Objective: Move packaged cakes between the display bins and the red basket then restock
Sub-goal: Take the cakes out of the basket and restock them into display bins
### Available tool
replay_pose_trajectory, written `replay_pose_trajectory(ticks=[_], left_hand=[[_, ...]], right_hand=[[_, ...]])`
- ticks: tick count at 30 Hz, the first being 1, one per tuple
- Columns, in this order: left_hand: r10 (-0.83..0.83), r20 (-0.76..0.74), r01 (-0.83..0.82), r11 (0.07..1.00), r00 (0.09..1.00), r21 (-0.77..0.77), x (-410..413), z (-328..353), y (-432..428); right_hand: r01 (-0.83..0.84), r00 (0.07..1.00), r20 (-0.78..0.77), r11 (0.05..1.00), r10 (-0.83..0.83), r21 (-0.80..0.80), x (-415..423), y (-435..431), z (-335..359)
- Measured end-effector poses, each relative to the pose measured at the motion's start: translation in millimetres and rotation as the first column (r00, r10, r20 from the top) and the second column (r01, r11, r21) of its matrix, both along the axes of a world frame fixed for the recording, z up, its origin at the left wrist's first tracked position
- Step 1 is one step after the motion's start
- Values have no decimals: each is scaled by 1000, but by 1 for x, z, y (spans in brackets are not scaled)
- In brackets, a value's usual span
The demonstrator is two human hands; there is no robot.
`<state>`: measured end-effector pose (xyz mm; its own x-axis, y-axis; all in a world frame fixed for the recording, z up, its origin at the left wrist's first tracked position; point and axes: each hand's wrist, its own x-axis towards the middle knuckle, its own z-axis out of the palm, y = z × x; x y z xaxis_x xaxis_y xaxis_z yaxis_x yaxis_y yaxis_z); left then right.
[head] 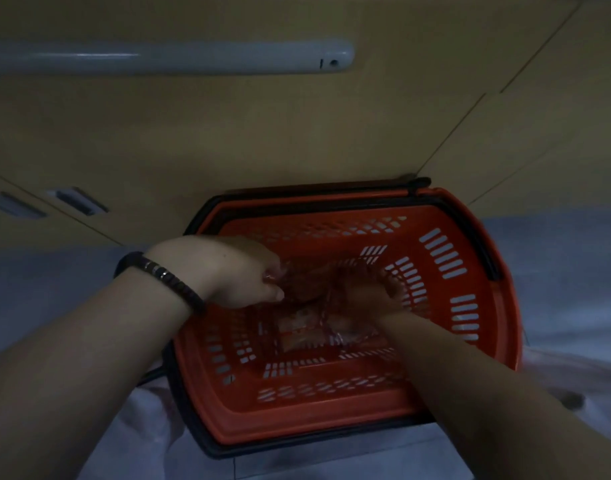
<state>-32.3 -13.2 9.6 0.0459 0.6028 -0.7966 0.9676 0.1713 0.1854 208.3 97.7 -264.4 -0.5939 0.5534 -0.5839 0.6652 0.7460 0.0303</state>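
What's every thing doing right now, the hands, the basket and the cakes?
red basket: upright, handles folded down.
left hand: pinching wrapped cake.
right hand: deep in red basket, hold unclear.
second cake: lying flat on the bottom.

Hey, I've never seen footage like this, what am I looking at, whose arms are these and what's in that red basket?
No machine here: a person wears a camera on the head, so this single picture looks down along their own bare arms. A red slotted plastic basket with black handles sits on a pale floor by tan panels. The left hand, with a dark beaded bracelet at the wrist, pinches a clear-wrapped cake packet. The right hand reaches deeper among the wrappers; dim light hides whether its grip has closed. Another flat wrapped packet lies on the basket's bottom.
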Motion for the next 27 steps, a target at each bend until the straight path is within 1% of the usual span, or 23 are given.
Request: replay_pose_trajectory(ticks=[1, 3, 5, 7, 9, 10, 11, 12, 13, 15, 17, 19, 21, 24, 26, 27], left_hand=[[2, 1, -2, 1000, 1000, -8, 0, -1, 0], [5, -1, -5, 1000, 1000, -14, -1, -1, 1], [6, -1, -6, 1000, 1000, -4, 0, 0, 2], [2, -1, -2, 1000, 1000, 11, 1, 3, 3], [-3, -6, 3, 1000, 1000, 25, 2, 5, 2], [-4, -7, 5, 1000, 1000, 29, 3, 5, 2], [-7, -5, 7, 1000, 1000, 28, 4, 5, 1], [-12, -3, 12, 1000, 1000, 26, 4, 6, 0], [-17, -2, 17, 999, 1000, 27, 4, 7, -1], [-20, -5, 20, 1000, 1000, 19, 4, 9, -2], [-23, -8, 23, 1000, 1000, 3, 3, 14, -3], [-30, -3, 30, 1000, 1000, 6, 2, 18, -3], [-18, 19, 18, 1000, 1000, 20, 1, 20, -5], [35, 87, -40, 998, 996, 57, 6, 27, -9], [59, 169, -77, 992, 984, 102, 13, 34, -12], [96, 238, -127, 985, 967, 119, 19, 36, -16]], right_hand=[[14, 1000, -16, 1000, -14, 3, 0, 1, -1], [107, 992, -56, 994, -109, -32, -2, 5, 12], [167, 982, -83, 984, -171, -55, 0, 7, 23], [219, 968, -116, 975, -221, -32, 2, 5, 30], [320, 924, -178, 940, -337, -119, 5, 3, 34], [353, 909, -164, 916, -384, -188, 6, 2, 35], [346, 914, -142, 913, -380, -218, 7, 4, 31], [292, 934, -145, 932, -326, -216, 7, 6, 26], [279, 935, -155, 931, -319, -233, 8, 6, 28], [302, 922, -143, 898, -361, -320, 12, 5, 43], [299, 930, -100, 885, -354, -357, 10, 9, 64], [214, 961, -93, 914, -260, -344, 2, 23, 95], [138, 979, -96, 934, -179, -330, -12, 32, 142], [53, 972, -213, 974, -101, -222, -32, 30, 217], [107, 935, -320, 983, -150, -149, -35, 17, 263], [164, 896, -394, 977, -204, -134, -34, 8, 284]])
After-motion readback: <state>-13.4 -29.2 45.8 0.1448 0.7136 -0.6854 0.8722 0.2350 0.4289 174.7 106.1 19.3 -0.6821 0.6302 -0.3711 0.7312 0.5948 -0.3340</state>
